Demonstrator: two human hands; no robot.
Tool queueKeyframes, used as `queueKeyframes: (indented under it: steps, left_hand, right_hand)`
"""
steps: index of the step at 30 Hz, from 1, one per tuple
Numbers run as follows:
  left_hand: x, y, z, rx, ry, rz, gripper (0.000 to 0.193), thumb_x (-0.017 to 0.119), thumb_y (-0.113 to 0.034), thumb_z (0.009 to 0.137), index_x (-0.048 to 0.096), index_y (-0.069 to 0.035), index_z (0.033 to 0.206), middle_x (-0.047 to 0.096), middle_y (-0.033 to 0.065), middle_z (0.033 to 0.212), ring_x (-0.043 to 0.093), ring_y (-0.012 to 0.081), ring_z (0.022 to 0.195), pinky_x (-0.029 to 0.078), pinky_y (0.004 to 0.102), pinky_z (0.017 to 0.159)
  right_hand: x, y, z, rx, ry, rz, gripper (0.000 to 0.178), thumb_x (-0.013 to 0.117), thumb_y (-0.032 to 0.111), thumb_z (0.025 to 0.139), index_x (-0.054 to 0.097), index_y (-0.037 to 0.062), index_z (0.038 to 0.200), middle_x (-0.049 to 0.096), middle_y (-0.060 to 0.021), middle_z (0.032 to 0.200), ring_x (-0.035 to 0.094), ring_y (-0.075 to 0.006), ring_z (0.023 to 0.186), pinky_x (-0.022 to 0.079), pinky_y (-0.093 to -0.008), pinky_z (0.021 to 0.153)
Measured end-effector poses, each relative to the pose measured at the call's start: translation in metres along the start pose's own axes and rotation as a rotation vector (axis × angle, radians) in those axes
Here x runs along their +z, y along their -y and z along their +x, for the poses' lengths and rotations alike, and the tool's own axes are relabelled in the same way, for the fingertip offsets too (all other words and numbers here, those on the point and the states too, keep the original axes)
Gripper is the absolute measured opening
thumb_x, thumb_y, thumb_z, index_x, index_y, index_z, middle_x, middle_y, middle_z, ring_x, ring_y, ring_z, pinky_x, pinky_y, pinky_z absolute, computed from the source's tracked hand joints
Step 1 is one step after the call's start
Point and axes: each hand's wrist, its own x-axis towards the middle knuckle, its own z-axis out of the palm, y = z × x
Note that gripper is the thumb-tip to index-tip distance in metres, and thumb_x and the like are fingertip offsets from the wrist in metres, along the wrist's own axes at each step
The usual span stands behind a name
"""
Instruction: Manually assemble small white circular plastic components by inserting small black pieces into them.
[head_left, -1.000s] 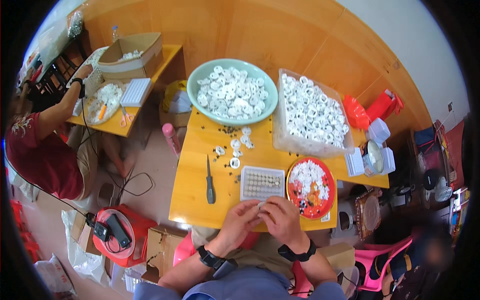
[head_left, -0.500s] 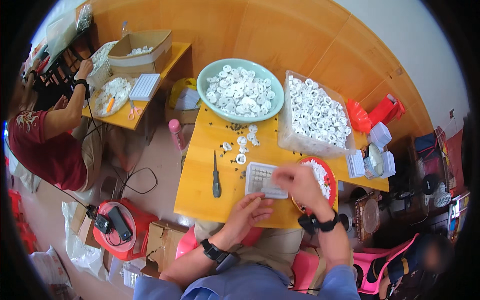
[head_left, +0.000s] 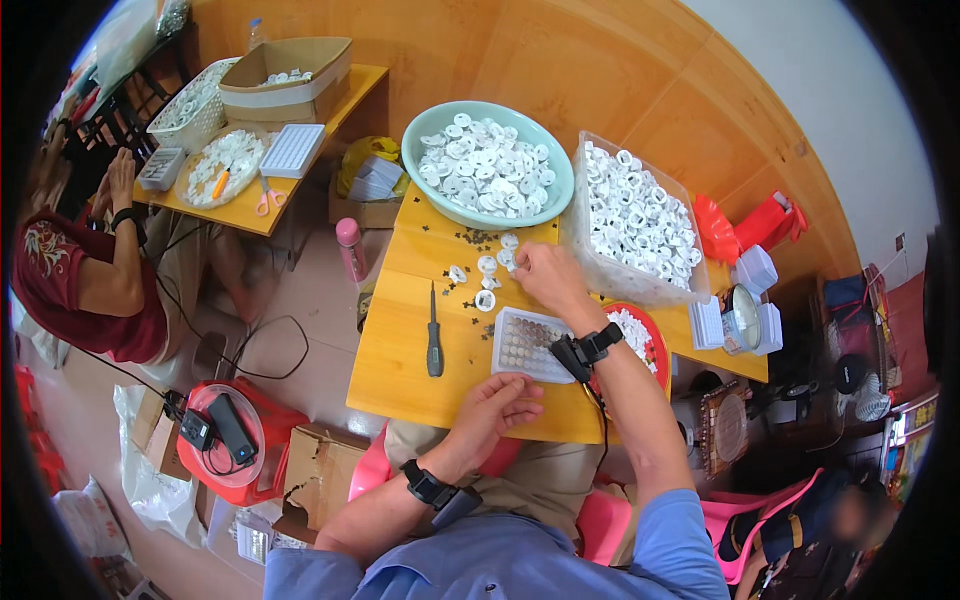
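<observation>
My right hand (head_left: pixel 550 277) reaches over the table to a small group of white round plastic parts (head_left: pixel 487 265). Its fingers are closed at the nearest white part, partly covering it. Close to the table's front edge, my left hand (head_left: pixel 494 407) has thumb and index finger together and the others curled; anything between them is too small to make out. Between the hands lies a white tray (head_left: pixel 508 368) with rows of small round greyish pieces, partly behind my right wrist. Right of it, a red round tray (head_left: pixel 661 362) of small white pieces sits partly behind my right forearm.
A screwdriver (head_left: pixel 434 345) and small dark bits (head_left: pixel 476 238) lie on the yellow table (head_left: pixel 390 385). Behind stand a pale green basin (head_left: pixel 412 165) and a clear bin (head_left: pixel 630 283), full of white parts. A person in dark red (head_left: pixel 95 285) sits at another table on the left.
My right hand has moved from above the white tray away to the loose white parts. My left hand's fingers have drawn together. The person on the left has brought their hands together.
</observation>
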Motion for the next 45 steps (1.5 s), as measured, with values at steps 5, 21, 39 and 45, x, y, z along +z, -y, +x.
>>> queueKeyframes:
  steps: [5,21,39,45]
  left_hand:
    - [0.000,0.002,-0.001,-0.004,0.013,0.015,0.021,0.055,-0.022,0.102,0.059,-0.007,0.117,0.069,0.0116,0.112,0.069,0.0203,0.096,0.055,0.0323,0.086]
    - [0.007,-0.003,0.001,0.058,0.096,0.000,0.040,0.050,-0.026,0.105,0.053,-0.002,0.136,0.066,0.0072,0.118,0.067,0.0167,0.100,0.052,0.0306,0.090]
    - [0.010,-0.004,-0.001,0.026,0.074,-0.036,0.017,0.058,-0.005,0.098,0.060,-0.003,0.115,0.065,0.0089,0.117,0.065,0.0202,0.108,0.054,0.0345,0.097]
    - [0.006,0.002,-0.001,0.033,0.031,0.063,0.015,0.059,-0.008,0.098,0.060,-0.003,0.112,0.067,0.0095,0.112,0.066,0.0228,0.107,0.054,0.0358,0.096]
  right_hand:
    - [-0.006,-0.002,-0.009,-0.011,0.031,-0.100,0.014,0.065,0.015,0.081,0.070,0.0038,0.088,0.069,-0.0200,0.088,0.067,-0.0400,0.083,0.052,-0.0499,0.073]
    - [-0.036,0.022,-0.177,-0.650,-0.328,-0.200,0.029,0.068,0.010,0.069,0.066,0.0017,0.097,0.066,-0.0054,0.089,0.064,-0.0154,0.068,0.047,-0.0278,0.055]
    - [-0.032,0.019,-0.182,0.085,-0.039,0.672,0.010,0.068,-0.002,0.084,0.071,-0.0013,0.093,0.070,-0.0071,0.091,0.065,-0.0132,0.081,0.050,-0.0260,0.070]
    - [-0.027,0.013,-0.164,-0.075,-0.206,0.412,0.019,0.064,-0.003,0.081,0.072,0.0029,0.097,0.066,-0.0104,0.086,0.065,-0.0249,0.076,0.052,-0.0322,0.065]
